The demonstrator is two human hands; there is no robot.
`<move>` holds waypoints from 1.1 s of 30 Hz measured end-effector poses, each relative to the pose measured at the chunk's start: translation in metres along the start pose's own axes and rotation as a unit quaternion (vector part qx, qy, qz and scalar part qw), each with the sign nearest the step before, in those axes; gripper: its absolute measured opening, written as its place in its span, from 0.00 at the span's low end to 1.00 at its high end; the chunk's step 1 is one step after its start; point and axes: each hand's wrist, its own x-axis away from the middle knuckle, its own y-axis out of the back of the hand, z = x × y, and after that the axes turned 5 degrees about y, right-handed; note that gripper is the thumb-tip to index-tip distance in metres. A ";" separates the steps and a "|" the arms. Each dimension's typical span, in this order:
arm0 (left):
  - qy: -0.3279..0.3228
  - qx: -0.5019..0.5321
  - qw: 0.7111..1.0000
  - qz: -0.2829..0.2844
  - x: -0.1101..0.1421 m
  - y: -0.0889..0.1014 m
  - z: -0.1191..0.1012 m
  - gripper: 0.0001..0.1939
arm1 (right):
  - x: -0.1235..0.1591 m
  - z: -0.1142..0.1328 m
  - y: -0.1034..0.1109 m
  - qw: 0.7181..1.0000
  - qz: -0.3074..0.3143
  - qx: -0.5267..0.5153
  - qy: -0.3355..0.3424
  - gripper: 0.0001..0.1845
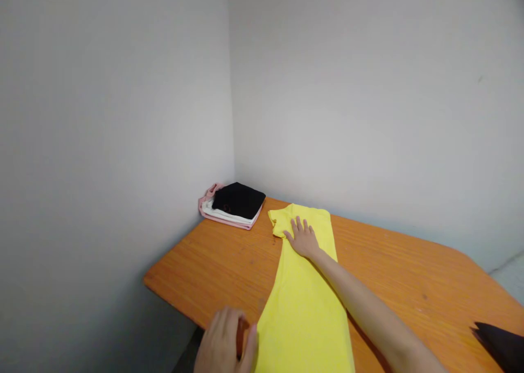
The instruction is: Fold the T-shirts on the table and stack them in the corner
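Observation:
A yellow T-shirt [305, 307], folded lengthwise, lies stretched over the table with its sleeve end toward the wall. My right hand [305, 239] rests flat on the upper part of it, near the sleeve, fingers spread. At the table's front edge, my left hand [225, 343] is beside the shirt's left border. Its fingers are curved and somewhat blurred, with a gap between them and the thumb. The thumb is close to the yellow fabric; I cannot tell whether it touches. The shirt's near end runs out of the picture.
The wooden table [393, 269] stands in a corner against pale walls [368, 100]. At its far left corner sits a stack of folded clothes, with a black garment [239, 198] above white and pink ones. A dark piece of cloth [501, 343] lies at the right edge.

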 end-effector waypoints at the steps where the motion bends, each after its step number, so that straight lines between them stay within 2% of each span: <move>1: -0.001 0.006 1.000 0.025 -0.023 -0.001 -0.004 0.12 | 0.001 0.001 -0.002 1.000 -0.004 0.009 0.001 0.41; 4: 0.005 -0.019 0.991 0.135 -0.108 -0.022 -0.015 0.12 | 0.001 0.000 -0.004 1.000 -0.011 0.023 0.005 0.41; 8: -0.002 -0.067 0.983 0.170 -0.223 -0.083 -0.030 0.12 | 0.000 -0.002 -0.004 1.000 -0.013 0.025 0.009 0.38; 10: 0.004 -0.100 0.978 0.183 -0.263 -0.113 -0.036 0.13 | 0.000 -0.001 -0.004 1.000 -0.015 0.024 0.010 0.38; 12: 0.013 -0.132 0.971 0.197 -0.289 -0.137 -0.041 0.17 | 0.001 -0.001 -0.003 1.000 -0.018 0.021 0.013 0.39; 15: 0.028 -0.170 0.960 0.221 -0.307 -0.159 -0.043 0.20 | 0.002 0.001 0.000 1.000 -0.023 0.014 0.015 0.43; 18: 0.043 -0.194 0.946 0.257 -0.318 -0.170 -0.040 0.21 | 0.002 0.001 0.001 0.999 -0.028 0.004 0.015 0.44; 25: 0.055 -0.171 0.919 0.351 -0.348 -0.170 -0.037 0.16 | 0.003 0.001 0.000 0.999 -0.036 -0.018 0.022 0.46; 29: 0.071 -0.137 0.907 0.393 -0.359 -0.168 -0.047 0.16 | 0.006 0.003 0.008 0.998 -0.050 -0.023 0.029 0.44; 33: 0.077 -0.107 0.896 0.423 -0.366 -0.175 -0.064 0.16 | 0.016 0.014 0.018 0.997 -0.059 -0.027 0.042 0.36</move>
